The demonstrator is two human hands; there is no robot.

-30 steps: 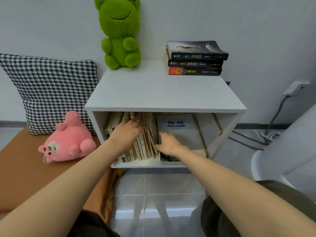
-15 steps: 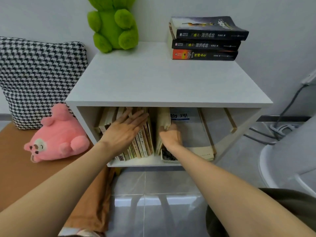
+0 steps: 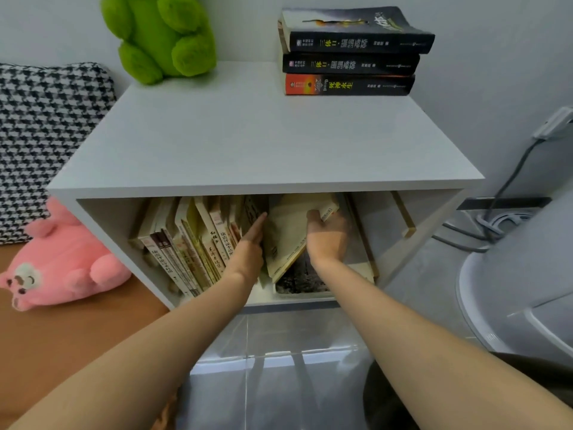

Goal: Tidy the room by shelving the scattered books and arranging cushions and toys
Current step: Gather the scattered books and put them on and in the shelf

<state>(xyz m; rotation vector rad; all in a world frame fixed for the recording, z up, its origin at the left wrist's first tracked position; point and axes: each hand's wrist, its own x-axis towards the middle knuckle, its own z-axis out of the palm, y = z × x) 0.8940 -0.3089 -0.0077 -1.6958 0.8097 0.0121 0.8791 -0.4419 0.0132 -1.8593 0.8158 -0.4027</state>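
Inside the white cabinet (image 3: 263,141) a row of books (image 3: 192,246) leans to the left. With straight fingers, my left hand (image 3: 249,246) presses flat against the right end of that row. My right hand (image 3: 327,235) grips the top edge of a pale tilted book (image 3: 286,240), which leans over a dark book lying flat (image 3: 299,277). Three dark books (image 3: 350,57) are stacked on the cabinet top at the back right, and a green plush frog (image 3: 161,35) sits at the back left.
A pink plush toy (image 3: 59,268) lies on the brown surface (image 3: 62,342) left of the cabinet, in front of a houndstooth cushion (image 3: 40,135). A white rounded object (image 3: 521,283) and grey cables (image 3: 496,225) are on the right. Grey tiled floor lies below.
My view has come closer and lower. My left hand slid right to the end of the leaning row, and my right hand lifted the pale book up onto its edge.
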